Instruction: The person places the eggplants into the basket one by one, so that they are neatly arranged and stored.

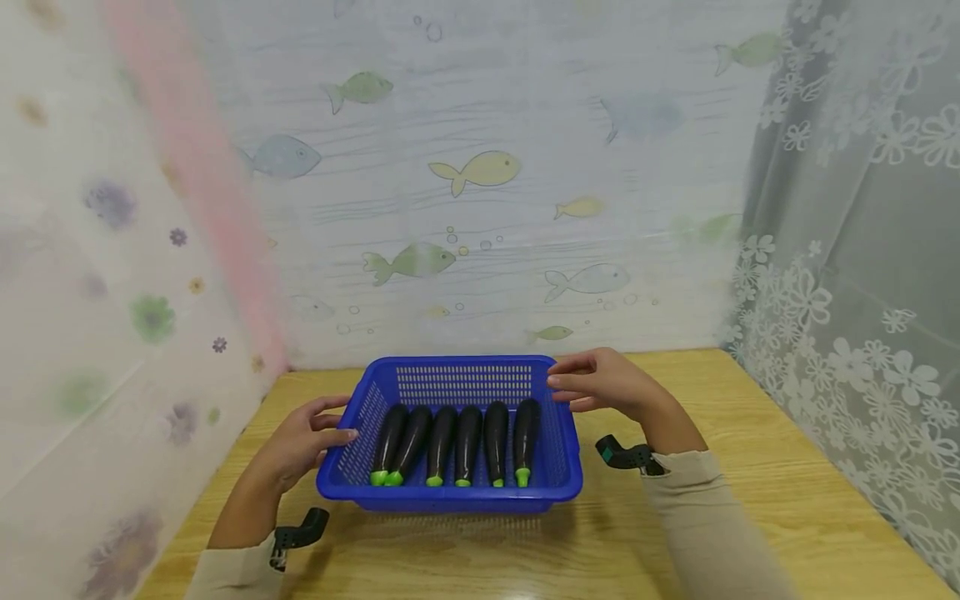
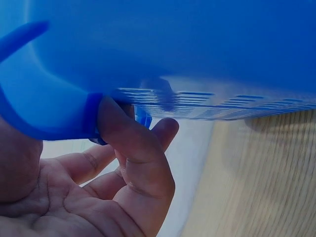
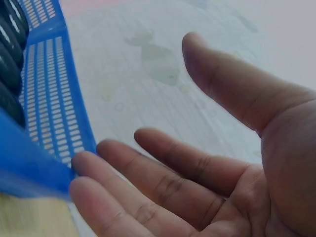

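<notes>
A blue plastic basket with slotted walls is in the middle of the head view. Several dark eggplants lie side by side in it, their green stem ends toward the near wall. My left hand grips the basket's left rim, thumb over the top. In the left wrist view, curled fingers show beneath the rim. At the far right corner is my right hand, its fingers extended beside the rim. The right wrist view shows the thumb spread away from the basket; whether the fingertips touch it, I cannot tell.
Under the basket is a wood-grain table. A fish-patterned sheet hangs behind it, a flowered sheet at the left and a sheer flowered curtain at the right. Each wrist bears a black camera mount.
</notes>
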Tool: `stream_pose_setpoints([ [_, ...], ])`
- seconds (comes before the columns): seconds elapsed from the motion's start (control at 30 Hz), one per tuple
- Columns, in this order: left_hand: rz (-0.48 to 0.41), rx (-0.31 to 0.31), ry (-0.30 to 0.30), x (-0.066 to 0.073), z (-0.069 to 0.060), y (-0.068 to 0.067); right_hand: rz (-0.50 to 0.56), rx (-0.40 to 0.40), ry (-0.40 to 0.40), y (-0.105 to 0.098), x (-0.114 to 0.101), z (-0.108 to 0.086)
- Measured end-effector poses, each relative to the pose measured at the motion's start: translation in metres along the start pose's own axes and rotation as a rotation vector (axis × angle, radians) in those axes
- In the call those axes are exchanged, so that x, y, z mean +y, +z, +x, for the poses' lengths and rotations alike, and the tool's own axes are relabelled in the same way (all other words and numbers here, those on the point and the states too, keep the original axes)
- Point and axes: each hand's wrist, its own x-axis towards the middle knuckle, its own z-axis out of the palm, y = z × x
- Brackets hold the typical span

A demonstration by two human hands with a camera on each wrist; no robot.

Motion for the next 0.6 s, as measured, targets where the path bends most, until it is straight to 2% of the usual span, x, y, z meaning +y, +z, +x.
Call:
stream_pose_setpoints([
  [0.1,0.001,0.007,-0.001,0.0,0.0,0.002,-0.059,0.019,0.006,-0.012,0.001,-0.011],
  [0.3,0.001,-0.013,0.01,0.001,0.0,0.009,-0.264,0.103,0.011,-0.037,0.006,-0.035],
  [0.47,0.016,-0.002,0.011,0.001,-0.003,0.014,-0.431,0.14,0.024,-0.05,0.019,-0.05],
  [0.6,0.033,-0.005,0.018,0.0,-0.006,0.015,-0.513,0.176,0.05,-0.06,0.03,-0.06],
])
